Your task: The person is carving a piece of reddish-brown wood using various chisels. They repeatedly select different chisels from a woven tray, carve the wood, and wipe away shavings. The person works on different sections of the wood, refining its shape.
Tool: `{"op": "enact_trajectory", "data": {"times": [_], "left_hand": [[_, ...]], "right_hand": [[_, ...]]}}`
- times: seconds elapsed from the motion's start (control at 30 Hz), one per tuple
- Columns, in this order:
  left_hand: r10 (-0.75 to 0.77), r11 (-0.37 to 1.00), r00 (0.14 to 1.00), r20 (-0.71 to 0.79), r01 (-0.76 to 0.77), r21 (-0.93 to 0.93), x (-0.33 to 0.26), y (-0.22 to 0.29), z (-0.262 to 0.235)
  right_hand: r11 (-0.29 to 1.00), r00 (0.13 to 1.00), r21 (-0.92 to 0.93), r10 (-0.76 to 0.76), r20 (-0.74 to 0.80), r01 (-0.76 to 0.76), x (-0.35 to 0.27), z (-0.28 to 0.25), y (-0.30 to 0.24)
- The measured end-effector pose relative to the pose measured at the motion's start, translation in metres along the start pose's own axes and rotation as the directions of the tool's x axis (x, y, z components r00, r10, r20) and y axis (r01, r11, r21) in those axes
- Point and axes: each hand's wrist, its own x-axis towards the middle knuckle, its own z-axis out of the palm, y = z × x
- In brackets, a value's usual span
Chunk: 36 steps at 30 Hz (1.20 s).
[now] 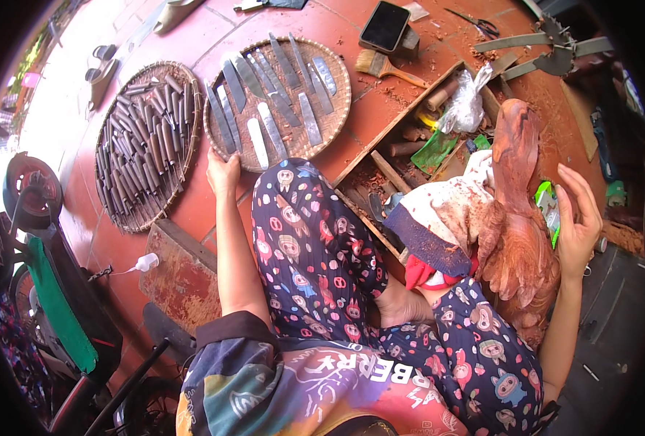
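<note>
My left hand (223, 173) grips the near-left rim of a round woven bamboo tray (338, 109); the fingers under the rim are partly hidden. Several flat metal blades (270, 129) lie spread across this tray. My right hand (581, 214) is raised with its fingers apart and nothing in it. Beside it stands a carved reddish-brown wood piece (517, 247) with a smooth upright neck and a grooved lower body. A dusty white and navy cloth (446, 211) lies against the carving, over my leg.
Left of the tray, a second woven tray (191, 156) holds many wooden-handled tools (144, 142). A wooden box (351, 166) contains tools, scraps and a plastic bag (468, 102). Behind are a brush (388, 67), a phone (384, 27) and scissors (482, 25). A motorbike (61, 305) stands at left.
</note>
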Motion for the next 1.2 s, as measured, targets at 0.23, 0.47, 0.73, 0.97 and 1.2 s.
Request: {"op": "enact_trajectory", "data": {"times": [0.23, 0.47, 0.73, 0.97, 1.2], "left_hand": [[0.375, 0.899, 0.863, -0.338, -0.25, 0.359, 0.012, -0.019, 0.006], [0.393, 0.827, 0.903, -0.171, -0.265, 0.496, 0.047, 0.032, 0.02], [0.267, 0.849, 0.958, -0.108, -0.18, 0.497, 0.057, 0.032, 0.02], [0.279, 0.89, 0.958, -0.063, -0.234, 0.391, 0.056, 0.148, -0.004], [0.284, 0.876, 0.956, -0.073, -0.29, -0.386, 0.023, 0.216, 0.041]], "right_hand": [[0.98, 0.973, -0.05, 0.195, 0.125, -0.191, -0.005, 0.002, 0.01], [0.961, 0.978, -0.272, 0.102, 0.18, -0.05, -0.01, 0.003, 0.009], [0.958, 0.982, -0.286, 0.087, 0.169, -0.035, -0.01, 0.007, 0.007], [0.95, 0.987, -0.312, 0.077, 0.14, -0.03, -0.018, 0.002, 0.015], [0.961, 0.977, -0.268, 0.113, 0.182, -0.061, -0.007, 0.004, 0.001]]}}
